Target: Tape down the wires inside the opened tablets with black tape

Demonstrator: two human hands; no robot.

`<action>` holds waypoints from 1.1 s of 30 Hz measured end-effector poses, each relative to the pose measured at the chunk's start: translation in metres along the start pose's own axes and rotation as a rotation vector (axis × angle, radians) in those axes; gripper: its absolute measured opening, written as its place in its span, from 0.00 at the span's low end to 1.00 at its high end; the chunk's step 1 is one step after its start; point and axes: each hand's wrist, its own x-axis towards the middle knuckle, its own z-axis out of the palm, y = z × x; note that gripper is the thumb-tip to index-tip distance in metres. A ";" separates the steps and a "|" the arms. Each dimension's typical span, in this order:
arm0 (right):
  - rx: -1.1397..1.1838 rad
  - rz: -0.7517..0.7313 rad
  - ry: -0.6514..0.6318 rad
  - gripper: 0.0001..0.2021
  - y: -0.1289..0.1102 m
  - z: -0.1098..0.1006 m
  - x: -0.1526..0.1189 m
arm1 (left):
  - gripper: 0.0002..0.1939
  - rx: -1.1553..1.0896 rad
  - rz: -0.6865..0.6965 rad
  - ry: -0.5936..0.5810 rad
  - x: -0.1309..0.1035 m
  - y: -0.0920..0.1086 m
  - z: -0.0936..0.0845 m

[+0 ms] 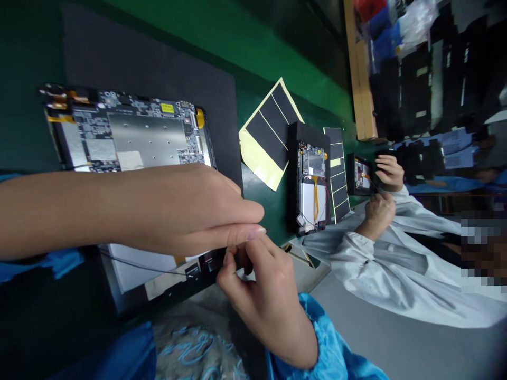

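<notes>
An opened tablet-like device (146, 138) lies on a black mat (158, 63), its circuit board and metal shield showing. My left hand (214, 211) reaches across it from the left, fingers pressed together. Fingertips of my right hand (263, 287) meet it at the device's lower right corner, pinched with the thumb. Whatever sits between the fingertips is too small and hidden to name. A thin black wire (146, 265) runs over the white battery (134, 269) towards a small dark part (193, 271) near the lower edge. My left forearm covers the device's middle.
Right of the mat lie sheets of black stickers (267, 121) (338, 174) and a second opened device (312, 184) on a black block. Farther right, a person's hands (380, 211) work at a third device (362, 174). A cardboard edge (362, 89) stands behind.
</notes>
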 end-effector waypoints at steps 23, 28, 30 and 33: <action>-0.126 -0.045 -0.060 0.06 0.008 -0.001 0.011 | 0.16 0.029 -0.002 -0.024 0.004 0.002 -0.002; -0.122 -0.096 -0.059 0.05 0.004 -0.007 0.009 | 0.17 0.071 -0.059 -0.084 0.003 0.011 -0.010; -0.151 -0.132 -0.043 0.05 0.005 -0.008 0.011 | 0.17 0.070 -0.057 -0.082 0.003 0.012 -0.010; -0.178 -0.202 -0.043 0.07 0.011 -0.008 0.015 | 0.17 0.050 -0.031 -0.044 0.002 0.009 -0.006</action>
